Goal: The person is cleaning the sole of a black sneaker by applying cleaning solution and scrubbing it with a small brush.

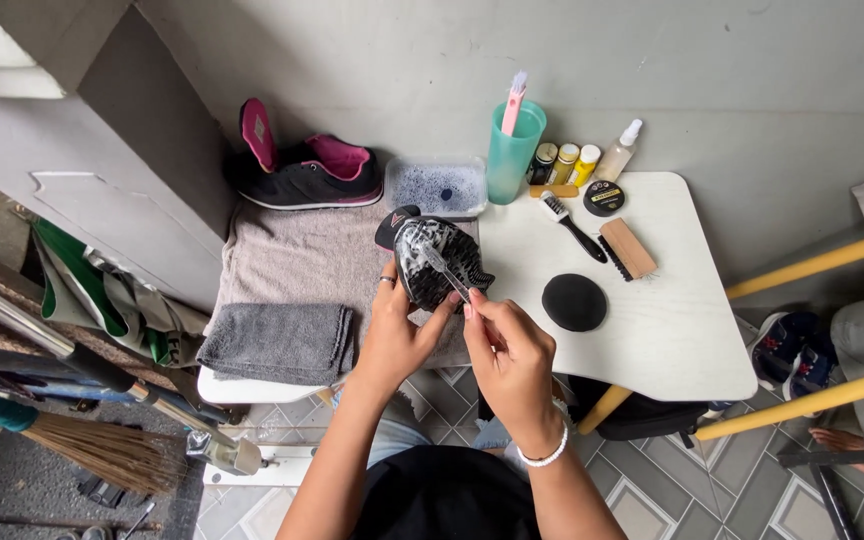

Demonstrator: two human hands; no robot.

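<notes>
White table (672,320) fills the centre of the frame, a grey towel (297,255) spread over its left half. At mid-frame the left hand (397,335) clasps a black shoe (437,262), sole up and soapy. The right hand (510,360), just below and right of it, pinches a toothbrush (444,268), bristles on the sole. Smaller still, a black round sponge (574,301) sits to the right.

broom (102,450) handle cut by left edge, black shoe's (437,262) far side hidden behind left hand (397,335)
</notes>
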